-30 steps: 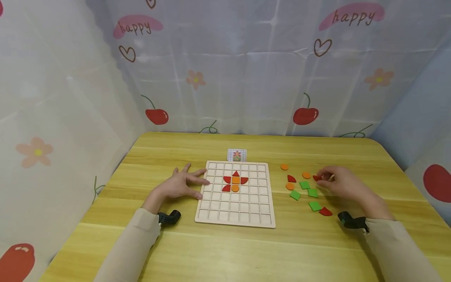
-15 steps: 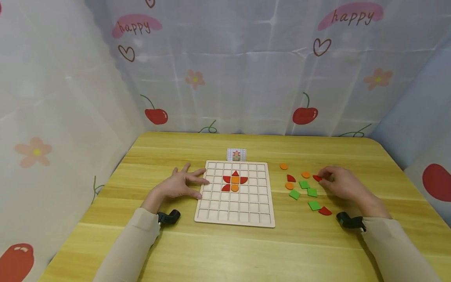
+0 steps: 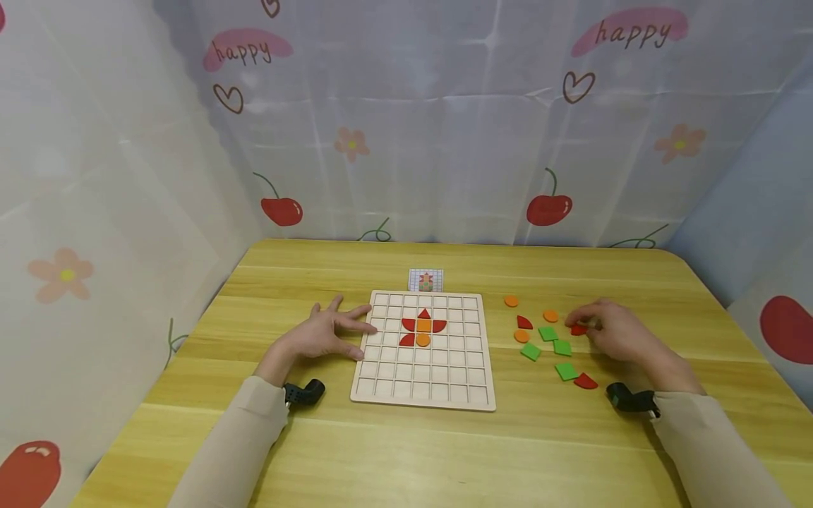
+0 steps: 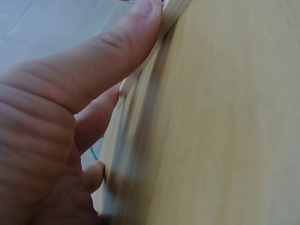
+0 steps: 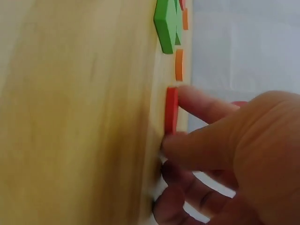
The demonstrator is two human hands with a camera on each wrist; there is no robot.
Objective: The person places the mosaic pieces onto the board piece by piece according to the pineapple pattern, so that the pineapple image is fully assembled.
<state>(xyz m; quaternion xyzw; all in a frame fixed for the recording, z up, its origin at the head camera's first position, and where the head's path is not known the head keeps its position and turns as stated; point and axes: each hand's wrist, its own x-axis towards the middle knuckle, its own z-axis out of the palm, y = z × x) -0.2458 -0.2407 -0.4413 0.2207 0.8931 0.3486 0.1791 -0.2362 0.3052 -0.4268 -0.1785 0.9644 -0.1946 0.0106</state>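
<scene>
My left hand (image 3: pixel 320 331) lies at the left edge of the wooden grid board (image 3: pixel 444 391), fingers spread, with thumb and forefinger touching that edge. Set in the board are a red triangle (image 3: pixel 425 314), an orange square (image 3: pixel 424 325), an orange disc (image 3: pixel 423 340) and several red quarter-circle pieces (image 3: pixel 408 341). To the right of the board, my right hand (image 3: pixel 619 331) pinches one red quarter-circle piece (image 5: pixel 171 110) between thumb and forefinger, low over the table. Part of that piece is covered by the fingers in the head view.
Left of my right hand lie several green squares (image 3: pixel 567 371), several orange discs (image 3: pixel 511 301) and loose red quarter-circle pieces (image 3: pixel 586 381). A small printed pattern card (image 3: pixel 425 279) sits behind the board. A patterned curtain (image 3: pixel 432 162) hangs behind the wooden table (image 3: pixel 406 458).
The red piece at my right hand has turned and shifted slightly toward me, and the right fingers have changed position around it. My left hand and the board have stayed put.
</scene>
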